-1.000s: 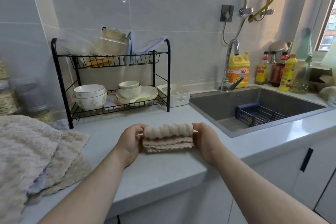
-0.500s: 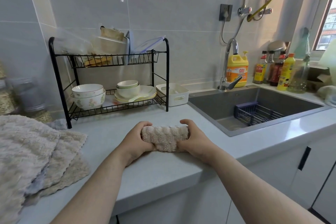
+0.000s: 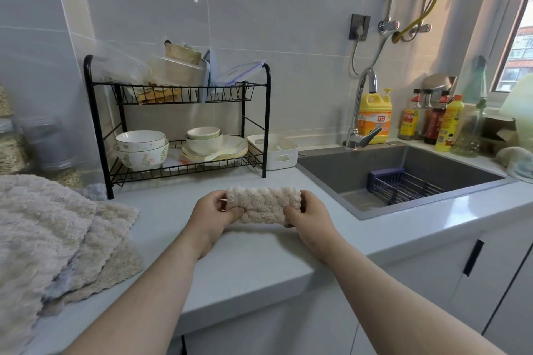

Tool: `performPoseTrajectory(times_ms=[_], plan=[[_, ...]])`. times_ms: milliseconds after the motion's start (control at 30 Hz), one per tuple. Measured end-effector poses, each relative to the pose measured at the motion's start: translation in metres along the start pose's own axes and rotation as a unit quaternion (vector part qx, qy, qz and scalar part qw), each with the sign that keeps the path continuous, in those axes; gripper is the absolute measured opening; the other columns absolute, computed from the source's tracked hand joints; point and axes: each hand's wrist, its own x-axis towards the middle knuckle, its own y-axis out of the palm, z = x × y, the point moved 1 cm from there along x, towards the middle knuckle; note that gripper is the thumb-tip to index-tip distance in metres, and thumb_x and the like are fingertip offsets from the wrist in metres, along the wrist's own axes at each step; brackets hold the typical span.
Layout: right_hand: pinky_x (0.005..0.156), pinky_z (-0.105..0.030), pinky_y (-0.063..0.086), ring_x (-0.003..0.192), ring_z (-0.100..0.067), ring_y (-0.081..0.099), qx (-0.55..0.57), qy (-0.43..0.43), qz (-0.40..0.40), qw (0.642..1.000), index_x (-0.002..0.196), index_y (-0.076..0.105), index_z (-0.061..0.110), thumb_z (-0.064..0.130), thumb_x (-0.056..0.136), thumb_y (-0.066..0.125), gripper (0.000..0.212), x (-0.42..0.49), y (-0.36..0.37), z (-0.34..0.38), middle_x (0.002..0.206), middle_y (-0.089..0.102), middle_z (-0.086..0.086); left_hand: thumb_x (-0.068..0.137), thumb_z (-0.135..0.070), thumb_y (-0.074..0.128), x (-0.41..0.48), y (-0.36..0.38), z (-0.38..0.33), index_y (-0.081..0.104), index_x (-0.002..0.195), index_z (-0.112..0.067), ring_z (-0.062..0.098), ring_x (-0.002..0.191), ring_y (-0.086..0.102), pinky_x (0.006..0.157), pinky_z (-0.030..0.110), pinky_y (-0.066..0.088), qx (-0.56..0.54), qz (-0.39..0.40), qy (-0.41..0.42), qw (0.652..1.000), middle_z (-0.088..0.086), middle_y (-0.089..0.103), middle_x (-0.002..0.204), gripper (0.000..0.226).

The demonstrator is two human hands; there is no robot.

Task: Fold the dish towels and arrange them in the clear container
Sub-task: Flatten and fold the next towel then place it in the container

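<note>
A beige fluffy dish towel (image 3: 264, 204), folded into a thick narrow bundle, is held just above the grey counter (image 3: 253, 256) in the middle of the view. My left hand (image 3: 213, 217) grips its left end, thumb on top. My right hand (image 3: 307, 217) grips its right end the same way. A pile of unfolded beige and grey towels (image 3: 57, 236) lies at the left edge of the counter. A clear container (image 3: 176, 70) with a lid beside it sits on the top shelf of the black wire rack (image 3: 178, 124).
Bowls and plates (image 3: 141, 148) fill the rack's lower shelf. A white bin (image 3: 274, 150) stands beside it. The sink (image 3: 403, 176) with a blue basket lies to the right, with a tap, a yellow detergent bottle (image 3: 375, 115) and sauce bottles behind it.
The towel was a flat layered fold a second ago; both hands have since folded it over into a thicker bundle and lifted it slightly.
</note>
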Motion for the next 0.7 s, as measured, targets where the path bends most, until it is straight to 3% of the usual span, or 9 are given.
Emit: performPoseTrajectory(times_ms=[67,167,300,400,533,700], plan=[[0.067,-0.027,0.059,0.073,-0.019,0.065,0.005,-0.004,-0.003,1.0,0.104,0.059,0.007,0.006,0.089,0.058,0.015,0.002,0.0,0.0,0.089,0.067,-0.014,0.08,0.005,0.072,0.0,-0.002,-0.001,0.06,0.104,-0.009,0.028,0.08,0.069,0.082,0.043,0.054,-0.017,-0.028,-0.022,0.999,0.018,0.073,0.092,0.03],[0.068,-0.027,0.059,0.077,-0.022,0.067,0.014,0.006,-0.003,1.0,0.116,0.058,0.008,0.008,0.089,0.063,0.027,0.006,0.001,-0.002,0.093,0.069,-0.016,0.081,0.001,0.072,0.0,-0.002,-0.002,0.057,0.102,-0.01,0.028,0.077,0.067,0.082,0.044,0.053,-0.025,-0.04,-0.033,0.998,0.02,0.073,0.09,0.028],[0.068,-0.034,0.061,0.077,-0.026,0.066,0.023,0.001,0.001,1.0,0.113,0.06,0.014,0.006,0.088,0.064,0.027,0.009,0.0,-0.003,0.092,0.069,-0.016,0.081,0.006,0.07,-0.001,-0.001,-0.002,0.058,0.103,-0.011,0.027,0.077,0.066,0.083,0.041,0.051,-0.027,-0.041,-0.033,0.998,0.021,0.071,0.092,0.03],[0.059,-0.027,0.058,0.067,-0.02,0.063,0.012,-0.01,0.008,1.0,0.107,0.061,0.02,0.007,0.089,0.062,0.022,0.009,-0.001,-0.004,0.091,0.069,-0.013,0.08,0.008,0.069,-0.002,0.001,0.0,0.058,0.101,-0.013,0.022,0.073,0.065,0.078,0.036,0.052,-0.02,-0.041,-0.024,0.999,0.018,0.071,0.089,0.031],[0.069,-0.037,0.059,0.069,-0.019,0.068,-0.013,-0.002,0.004,1.0,0.103,0.063,0.028,0.014,0.088,0.062,0.021,0.015,-0.001,-0.014,0.083,0.071,-0.003,0.081,0.006,0.069,-0.002,0.003,0.004,0.057,0.102,-0.012,0.019,0.074,0.069,0.071,0.027,0.056,-0.006,-0.048,-0.027,0.998,0.013,0.073,0.087,0.03],[0.069,-0.023,0.051,0.074,-0.01,0.066,-0.035,0.051,0.001,0.998,0.101,0.065,0.03,0.017,0.088,0.061,0.019,0.012,-0.001,-0.008,0.083,0.072,0.003,0.084,0.006,0.067,-0.001,0.006,0.002,0.058,0.101,-0.014,0.012,0.077,0.07,0.068,0.021,0.056,0.006,-0.047,-0.071,0.996,0.005,0.074,0.088,0.028]])
